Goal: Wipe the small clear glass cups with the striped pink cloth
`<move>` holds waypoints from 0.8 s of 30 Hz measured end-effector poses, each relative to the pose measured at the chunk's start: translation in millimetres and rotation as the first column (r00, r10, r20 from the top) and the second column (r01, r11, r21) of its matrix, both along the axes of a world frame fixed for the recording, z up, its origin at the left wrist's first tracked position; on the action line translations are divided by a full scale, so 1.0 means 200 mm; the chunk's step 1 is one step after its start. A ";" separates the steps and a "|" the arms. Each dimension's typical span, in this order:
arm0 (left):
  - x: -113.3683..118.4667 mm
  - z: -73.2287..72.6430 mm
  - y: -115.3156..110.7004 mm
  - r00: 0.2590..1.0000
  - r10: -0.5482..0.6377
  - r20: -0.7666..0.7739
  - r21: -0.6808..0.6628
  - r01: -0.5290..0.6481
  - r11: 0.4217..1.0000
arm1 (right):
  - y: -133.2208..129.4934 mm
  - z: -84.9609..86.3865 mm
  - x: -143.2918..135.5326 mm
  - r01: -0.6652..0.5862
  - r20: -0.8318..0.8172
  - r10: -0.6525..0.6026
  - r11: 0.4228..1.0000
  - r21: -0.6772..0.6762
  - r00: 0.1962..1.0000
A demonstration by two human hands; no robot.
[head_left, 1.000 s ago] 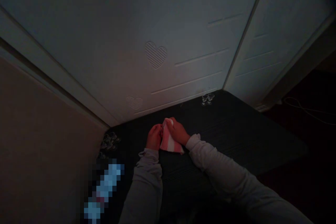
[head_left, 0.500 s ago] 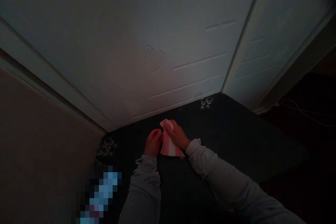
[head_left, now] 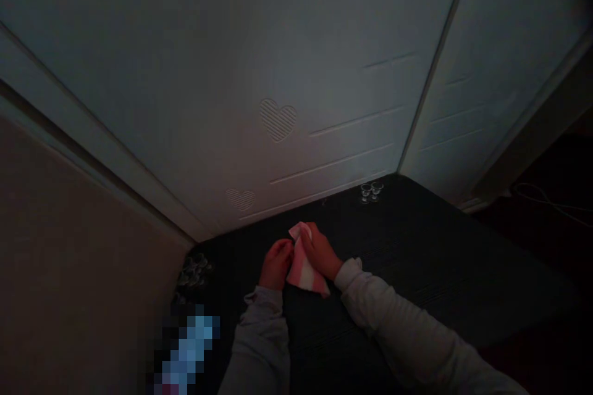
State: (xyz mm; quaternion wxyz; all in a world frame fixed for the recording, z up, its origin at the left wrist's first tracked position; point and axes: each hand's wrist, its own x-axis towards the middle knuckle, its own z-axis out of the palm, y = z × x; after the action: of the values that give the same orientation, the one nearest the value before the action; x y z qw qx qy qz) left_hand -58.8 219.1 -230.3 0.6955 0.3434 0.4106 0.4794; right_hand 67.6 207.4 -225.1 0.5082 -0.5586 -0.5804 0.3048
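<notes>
A pink and white striped cloth (head_left: 306,273) hangs from my right hand (head_left: 323,253), whose fingers are wrapped round its upper part. Close beside it on the left is my left hand (head_left: 277,264), its fingers curled together near the cloth's edge. What the left fingers hold, if anything, is hidden and too dark to make out. Both hands are over the dark table (head_left: 417,247). The lower end of the cloth spreads loosely below the right hand.
Two small stemmed glasses (head_left: 371,192) stand at the table's back edge by the white panel (head_left: 324,86) with heart carvings. Several more glasses (head_left: 194,270) cluster at the left corner. A blurred-out bright patch (head_left: 189,345) lies lower left. A white cable (head_left: 551,200) runs at the far right.
The view has tilted up slightly, so everything sits a little lower and further right in it. My right hand and the cloth have shifted slightly; the grip on the cloth stays.
</notes>
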 end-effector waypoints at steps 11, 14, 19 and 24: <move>-0.07 -0.01 0.06 0.974 0.122 0.192 -0.048 -0.115 0.992 | 0.05 -0.02 0.07 0.099 -0.407 -0.127 0.991 -0.088 0.904; -0.10 -0.01 0.08 0.949 0.186 0.253 -0.074 -0.173 0.982 | 0.05 -0.02 0.06 0.053 -0.407 -0.068 0.997 -0.049 0.911; -0.07 -0.02 0.07 0.956 0.161 0.244 -0.045 -0.154 0.987 | 0.03 -0.01 0.04 -0.048 -0.366 0.039 0.999 -0.016 0.930; -0.05 -0.02 0.05 0.981 0.079 0.179 0.037 -0.087 0.995 | 0.03 -0.03 0.03 -0.176 -0.310 0.173 0.984 0.020 0.935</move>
State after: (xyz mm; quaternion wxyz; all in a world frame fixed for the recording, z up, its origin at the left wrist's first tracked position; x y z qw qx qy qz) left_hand -68.1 228.7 -234.8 0.7008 0.2973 0.3500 0.5459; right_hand 74.5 214.0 -230.9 0.5618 -0.4520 -0.5394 0.4348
